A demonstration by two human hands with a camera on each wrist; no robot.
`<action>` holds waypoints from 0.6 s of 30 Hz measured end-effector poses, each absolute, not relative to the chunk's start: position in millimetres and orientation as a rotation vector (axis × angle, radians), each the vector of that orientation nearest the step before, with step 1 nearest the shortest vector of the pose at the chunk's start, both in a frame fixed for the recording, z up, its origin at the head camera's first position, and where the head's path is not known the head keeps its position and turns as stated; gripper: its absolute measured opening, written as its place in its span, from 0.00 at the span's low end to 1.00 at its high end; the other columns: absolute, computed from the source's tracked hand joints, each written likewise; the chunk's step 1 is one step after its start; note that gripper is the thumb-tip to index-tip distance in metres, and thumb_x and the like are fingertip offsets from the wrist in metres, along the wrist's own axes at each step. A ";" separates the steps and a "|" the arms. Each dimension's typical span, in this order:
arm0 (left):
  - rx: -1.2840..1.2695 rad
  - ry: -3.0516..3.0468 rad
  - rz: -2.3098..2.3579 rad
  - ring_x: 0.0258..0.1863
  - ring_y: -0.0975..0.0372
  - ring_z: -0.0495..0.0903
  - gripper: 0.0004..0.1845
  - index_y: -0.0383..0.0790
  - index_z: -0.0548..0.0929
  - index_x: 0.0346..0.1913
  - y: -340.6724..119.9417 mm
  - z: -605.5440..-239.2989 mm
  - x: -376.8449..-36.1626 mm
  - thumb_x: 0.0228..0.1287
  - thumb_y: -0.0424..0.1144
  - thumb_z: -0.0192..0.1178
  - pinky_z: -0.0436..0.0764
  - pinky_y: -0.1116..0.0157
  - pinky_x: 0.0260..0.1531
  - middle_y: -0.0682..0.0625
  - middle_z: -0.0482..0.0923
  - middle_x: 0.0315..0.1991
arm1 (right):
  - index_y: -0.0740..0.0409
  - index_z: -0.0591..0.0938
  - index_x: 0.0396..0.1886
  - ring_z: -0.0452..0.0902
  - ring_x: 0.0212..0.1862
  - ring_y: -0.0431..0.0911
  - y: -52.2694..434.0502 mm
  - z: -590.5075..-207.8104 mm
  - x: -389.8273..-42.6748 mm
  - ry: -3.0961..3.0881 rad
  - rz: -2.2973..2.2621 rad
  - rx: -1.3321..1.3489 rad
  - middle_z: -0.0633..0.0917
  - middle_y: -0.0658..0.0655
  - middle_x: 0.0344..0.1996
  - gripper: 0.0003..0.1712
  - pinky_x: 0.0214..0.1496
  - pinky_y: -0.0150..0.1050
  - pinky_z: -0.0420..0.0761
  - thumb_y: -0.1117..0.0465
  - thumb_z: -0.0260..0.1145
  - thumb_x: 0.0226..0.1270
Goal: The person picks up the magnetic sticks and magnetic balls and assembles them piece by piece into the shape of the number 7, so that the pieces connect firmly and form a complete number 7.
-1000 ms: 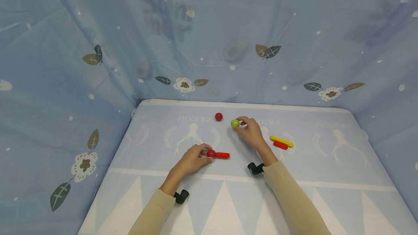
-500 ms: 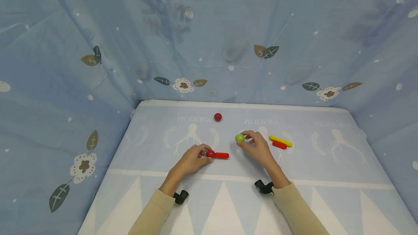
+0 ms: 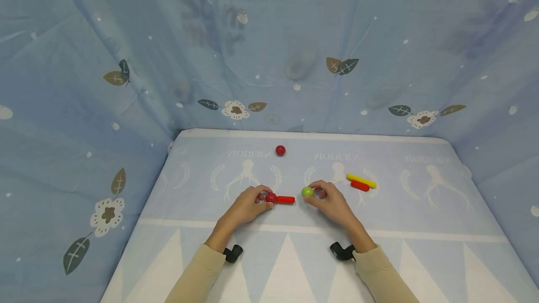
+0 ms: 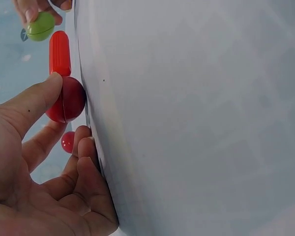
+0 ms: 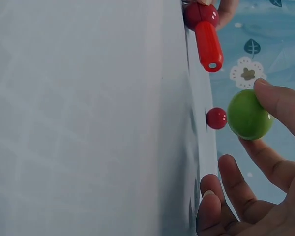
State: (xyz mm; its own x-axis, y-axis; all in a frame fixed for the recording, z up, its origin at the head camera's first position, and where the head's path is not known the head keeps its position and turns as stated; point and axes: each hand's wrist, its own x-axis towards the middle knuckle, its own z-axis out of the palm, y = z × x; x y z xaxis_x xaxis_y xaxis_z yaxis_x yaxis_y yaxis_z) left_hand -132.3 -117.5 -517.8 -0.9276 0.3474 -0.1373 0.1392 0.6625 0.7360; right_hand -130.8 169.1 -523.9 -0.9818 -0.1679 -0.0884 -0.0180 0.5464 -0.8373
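Head view. My left hand point(image 3: 248, 205), just left of frame centre, pinches a red ball point(image 3: 271, 197) between thumb and fingertips. A red stick point(image 3: 286, 199) lies on the table cloth point(image 3: 421, 228), its left end touching that ball. My right hand point(image 3: 332, 202) sits just right of centre and pinches a green ball point(image 3: 307, 192) at the fingertips, near the stick's free right end but apart from it. A second red ball point(image 3: 280, 150) lies alone towards the upper middle of the table. A yellow stick point(image 3: 361, 181) and a short red stick point(image 3: 360, 186) lie side by side, touching, to the right of my right hand.

Left wrist view. My thumb point(image 4: 34, 101) presses on the red ball point(image 4: 66, 100) at centre left; the other fingers curl below it. The red stick point(image 4: 60, 52) runs up from the ball, and the green ball point(image 4: 40, 26) sits at the upper left corner, close to the stick's tip, a small gap showing.

Right wrist view. The green ball point(image 5: 248, 114) sits at right of centre, pinched between my fingertips point(image 5: 280, 105). The red stick point(image 5: 209, 45) points down from the upper middle, its open end facing the green ball, well clear of it.

Judgement: one ball looks joined to the stick; the green ball is not yet on the free end. The lone ball and two sticks lie untouched.
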 end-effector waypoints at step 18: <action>0.397 2.618 1.108 0.35 0.60 0.70 0.19 0.48 0.81 0.57 -117.6 -517.9 -133.1 0.65 0.45 0.69 0.72 0.62 0.33 0.50 0.73 0.37 | 0.51 0.85 0.46 0.71 0.43 0.50 165.7 -535.2 -127.0 2.696 -1.331 -0.382 0.80 0.53 0.41 0.16 0.47 0.46 0.71 0.55 0.77 0.58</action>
